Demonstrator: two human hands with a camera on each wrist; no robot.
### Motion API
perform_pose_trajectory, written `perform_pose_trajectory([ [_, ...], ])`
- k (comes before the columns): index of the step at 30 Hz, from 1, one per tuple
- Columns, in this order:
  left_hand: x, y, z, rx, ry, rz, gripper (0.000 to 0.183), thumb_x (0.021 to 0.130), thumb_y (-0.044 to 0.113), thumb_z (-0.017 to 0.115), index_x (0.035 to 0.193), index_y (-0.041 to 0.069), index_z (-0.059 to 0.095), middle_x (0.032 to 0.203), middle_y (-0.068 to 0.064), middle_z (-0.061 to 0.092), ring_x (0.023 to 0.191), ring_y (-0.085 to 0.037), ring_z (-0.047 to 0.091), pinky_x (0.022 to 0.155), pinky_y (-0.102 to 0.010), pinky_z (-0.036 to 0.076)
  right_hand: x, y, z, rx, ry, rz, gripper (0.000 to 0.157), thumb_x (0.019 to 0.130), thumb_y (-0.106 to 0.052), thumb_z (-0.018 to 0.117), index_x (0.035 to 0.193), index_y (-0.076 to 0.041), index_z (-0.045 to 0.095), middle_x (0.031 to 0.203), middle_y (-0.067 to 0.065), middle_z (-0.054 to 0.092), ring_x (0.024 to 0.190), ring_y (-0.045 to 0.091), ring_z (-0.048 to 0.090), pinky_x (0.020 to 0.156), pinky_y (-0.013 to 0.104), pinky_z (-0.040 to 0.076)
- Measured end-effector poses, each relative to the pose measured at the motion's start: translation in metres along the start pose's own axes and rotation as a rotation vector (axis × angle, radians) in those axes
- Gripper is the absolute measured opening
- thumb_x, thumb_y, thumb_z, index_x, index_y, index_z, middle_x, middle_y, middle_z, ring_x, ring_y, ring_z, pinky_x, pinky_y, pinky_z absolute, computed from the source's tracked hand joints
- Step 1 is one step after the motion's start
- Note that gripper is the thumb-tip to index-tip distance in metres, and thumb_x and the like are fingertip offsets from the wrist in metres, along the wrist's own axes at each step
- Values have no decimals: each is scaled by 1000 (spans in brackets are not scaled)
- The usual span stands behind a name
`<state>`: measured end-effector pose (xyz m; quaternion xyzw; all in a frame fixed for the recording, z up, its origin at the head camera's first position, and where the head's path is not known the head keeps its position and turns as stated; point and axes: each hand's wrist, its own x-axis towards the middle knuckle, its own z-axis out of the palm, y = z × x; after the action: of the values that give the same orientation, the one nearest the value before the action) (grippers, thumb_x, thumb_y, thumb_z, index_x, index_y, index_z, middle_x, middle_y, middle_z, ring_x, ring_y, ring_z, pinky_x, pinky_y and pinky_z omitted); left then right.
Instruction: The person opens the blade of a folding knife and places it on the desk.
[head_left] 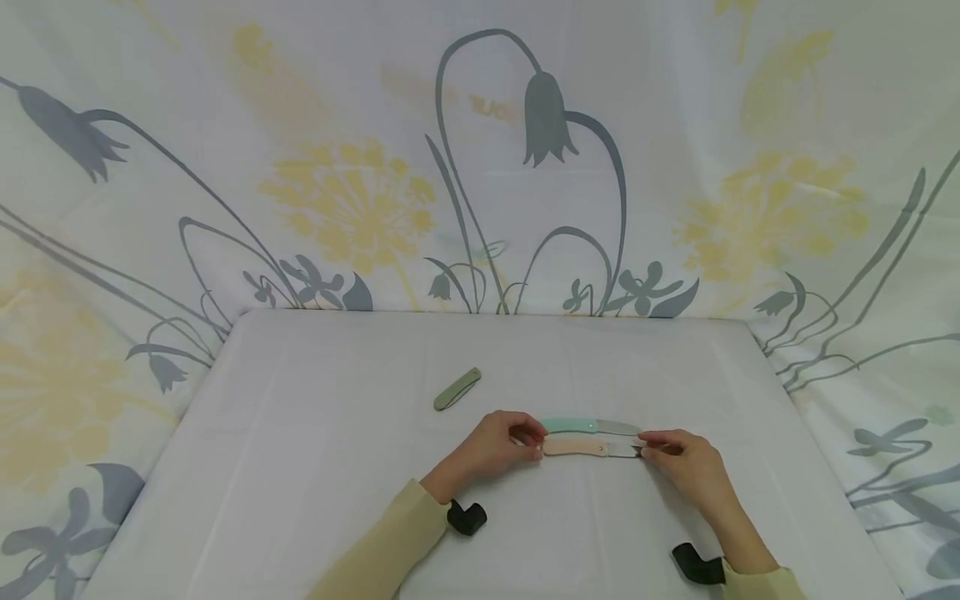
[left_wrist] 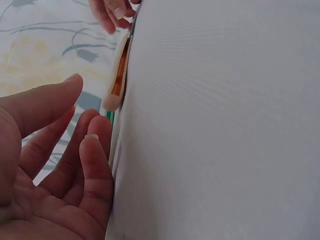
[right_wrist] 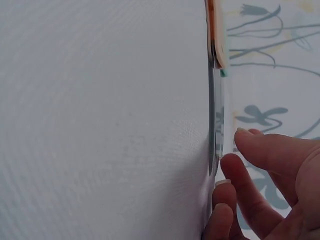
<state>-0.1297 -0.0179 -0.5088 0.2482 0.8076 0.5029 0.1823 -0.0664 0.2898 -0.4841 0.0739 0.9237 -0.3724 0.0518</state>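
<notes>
Two folding knives with their blades out lie side by side on the white table. The mint-handled knife (head_left: 570, 426) is farther from me, the peach-handled knife (head_left: 576, 447) nearer, both blades pointing right. By the handle ends is my left hand (head_left: 501, 444); in the left wrist view its thumb stands apart from its relaxed fingers, with nothing pinched between them. My right hand (head_left: 690, 467) is at the blade tips, and the right wrist view shows its fingers loosely bent beside the blade (right_wrist: 216, 125), thumb apart. Behind the pair lies an olive-green folding knife (head_left: 457, 389), folded.
A white cloth covers the table (head_left: 315, 467). Behind and around it hangs a curtain (head_left: 660, 108) with grey and yellow flowers. Black wrist-worn devices (head_left: 468, 518) sit at both sleeves.
</notes>
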Motion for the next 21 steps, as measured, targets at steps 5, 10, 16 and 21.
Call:
perform_pose_trajectory([
  [5,-4,-2,-4,-46,18,39,16,85,20,70,101,18,68,94,13,65,86,-3,60,78,-22,48,1,0,-1,47,9,-2,33,88,-30,66,115,-11,67,110,11,65,99,23,58,70,26,48],
  [10,-10,-1,-13,-55,53,45,15,87,25,68,100,18,69,94,12,65,85,-5,60,77,-25,48,3,-6,1,80,40,-40,33,88,-30,66,114,-10,68,113,11,64,95,21,58,67,24,48],
  [16,-16,-1,-32,-17,131,-26,19,89,32,64,102,19,69,91,12,64,81,-7,58,70,-26,47,8,-18,10,131,38,-81,32,88,-33,65,112,-12,69,114,8,63,94,20,56,65,25,48],
  [21,-21,-2,-51,-31,218,-64,19,90,29,63,103,15,68,91,9,64,83,-11,59,67,-28,48,14,-34,26,145,31,-113,27,89,-34,65,108,-16,71,108,5,65,85,18,54,61,25,48],
])
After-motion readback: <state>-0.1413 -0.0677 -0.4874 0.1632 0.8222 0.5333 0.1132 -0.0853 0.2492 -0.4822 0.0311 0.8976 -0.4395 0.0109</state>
